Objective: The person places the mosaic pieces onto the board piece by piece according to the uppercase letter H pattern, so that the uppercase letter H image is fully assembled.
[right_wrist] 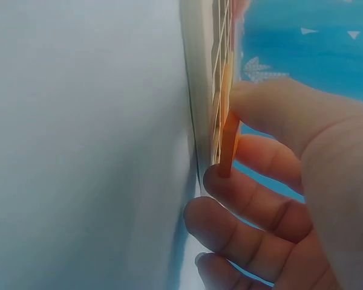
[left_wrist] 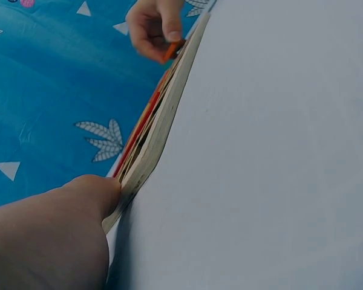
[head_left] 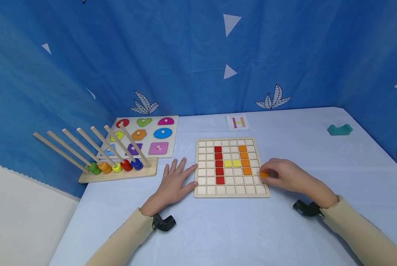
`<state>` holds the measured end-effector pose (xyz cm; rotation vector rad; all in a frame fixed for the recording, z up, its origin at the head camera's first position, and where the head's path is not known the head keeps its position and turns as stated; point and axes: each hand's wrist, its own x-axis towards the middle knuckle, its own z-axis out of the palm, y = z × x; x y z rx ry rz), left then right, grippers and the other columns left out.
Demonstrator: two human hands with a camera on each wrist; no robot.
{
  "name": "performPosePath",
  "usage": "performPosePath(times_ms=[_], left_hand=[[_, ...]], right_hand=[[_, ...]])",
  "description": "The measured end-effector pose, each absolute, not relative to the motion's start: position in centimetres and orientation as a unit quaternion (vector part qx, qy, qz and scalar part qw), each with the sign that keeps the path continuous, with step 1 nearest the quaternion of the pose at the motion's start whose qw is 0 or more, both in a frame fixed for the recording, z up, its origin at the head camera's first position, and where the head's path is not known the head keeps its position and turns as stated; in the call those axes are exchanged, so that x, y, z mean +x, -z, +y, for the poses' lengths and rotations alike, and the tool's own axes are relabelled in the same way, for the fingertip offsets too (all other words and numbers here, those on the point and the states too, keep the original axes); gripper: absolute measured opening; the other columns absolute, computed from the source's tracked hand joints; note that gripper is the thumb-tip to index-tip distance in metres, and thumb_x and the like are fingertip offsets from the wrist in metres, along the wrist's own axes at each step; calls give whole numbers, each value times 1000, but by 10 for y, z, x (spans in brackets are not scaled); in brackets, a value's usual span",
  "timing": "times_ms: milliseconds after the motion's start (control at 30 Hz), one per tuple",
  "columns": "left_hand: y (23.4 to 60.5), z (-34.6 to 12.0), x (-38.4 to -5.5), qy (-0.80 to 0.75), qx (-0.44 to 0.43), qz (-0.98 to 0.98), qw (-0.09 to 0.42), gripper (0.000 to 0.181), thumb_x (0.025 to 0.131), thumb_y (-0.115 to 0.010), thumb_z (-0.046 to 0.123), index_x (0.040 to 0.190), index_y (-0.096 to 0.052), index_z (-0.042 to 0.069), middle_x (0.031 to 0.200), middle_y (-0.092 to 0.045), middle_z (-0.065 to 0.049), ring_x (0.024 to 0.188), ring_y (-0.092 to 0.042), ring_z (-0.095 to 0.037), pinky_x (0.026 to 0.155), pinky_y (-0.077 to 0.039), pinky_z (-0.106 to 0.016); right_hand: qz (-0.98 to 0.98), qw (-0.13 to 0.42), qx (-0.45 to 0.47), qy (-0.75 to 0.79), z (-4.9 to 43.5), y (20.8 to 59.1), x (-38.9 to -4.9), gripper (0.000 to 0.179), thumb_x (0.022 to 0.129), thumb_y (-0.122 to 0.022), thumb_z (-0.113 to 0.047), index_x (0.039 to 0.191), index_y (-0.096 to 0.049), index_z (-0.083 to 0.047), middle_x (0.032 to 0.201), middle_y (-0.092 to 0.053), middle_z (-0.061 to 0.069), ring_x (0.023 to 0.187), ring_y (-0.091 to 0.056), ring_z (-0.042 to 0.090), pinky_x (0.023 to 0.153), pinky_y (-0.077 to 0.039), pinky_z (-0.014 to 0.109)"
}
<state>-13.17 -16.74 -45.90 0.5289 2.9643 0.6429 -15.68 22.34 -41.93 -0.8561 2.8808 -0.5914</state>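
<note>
A wooden grid board [head_left: 230, 190] lies flat in the middle of the table. Red tiles [head_left: 219, 163] form a column on it, two yellow tiles [head_left: 232, 163] sit in a row, and orange tiles [head_left: 245, 157] form a shorter column. At the board's right edge my right hand [head_left: 284, 175] pinches an orange tile [right_wrist: 228, 145] between thumb and fingers. My left hand [head_left: 174, 184] lies with spread fingers at the board's left edge, its thumb [left_wrist: 97, 192] touching the rim.
A pattern card [head_left: 238, 122] lies behind the board. To the left stand a wooden peg rack [head_left: 125, 175] with coloured rings and a shape puzzle [head_left: 148, 142]. A teal block [head_left: 339, 129] is at the far right. Blue curtain [head_left: 198, 55] borders the table.
</note>
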Motion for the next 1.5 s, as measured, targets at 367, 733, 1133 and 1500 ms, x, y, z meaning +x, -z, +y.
performPosePath(times_ms=[367,733,1133,1500], left_hand=[[458,-167,-131,-203,172,963,33,63,98,-58,49,155,-45,25,168,-26,-20,158,-8,-49,122,-5,-72],[461,-167,-131,-205,174,963,30,62,98,-58,48,155,-45,26,168,-25,-20,157,-8,-50,122,-5,-72],[461,-167,-131,-205,174,963,28,63,98,-58,48,155,-45,25,168,-25,-21,157,-8,-49,122,-5,-72],[460,-168,-131,-204,174,963,30,63,98,-59,48,155,-45,25,168,-26,-20,157,-9,-49,122,-5,-72]], right_hand=[[930,35,-312,190,205,413,-161,24,85,-83,-24,106,-77,-13,86,-64,-9,71,-48,4,61,-42,19],[923,36,-333,190,190,415,-164,25,85,-83,-26,106,-78,-15,88,-66,-9,73,-49,5,62,-43,18],[916,28,-350,194,183,418,-167,23,85,-83,-26,104,-78,-14,82,-62,-10,70,-49,5,61,-42,18],[911,27,-360,199,181,423,-166,20,83,-84,-23,100,-78,-16,83,-60,-9,70,-48,4,61,-41,18]])
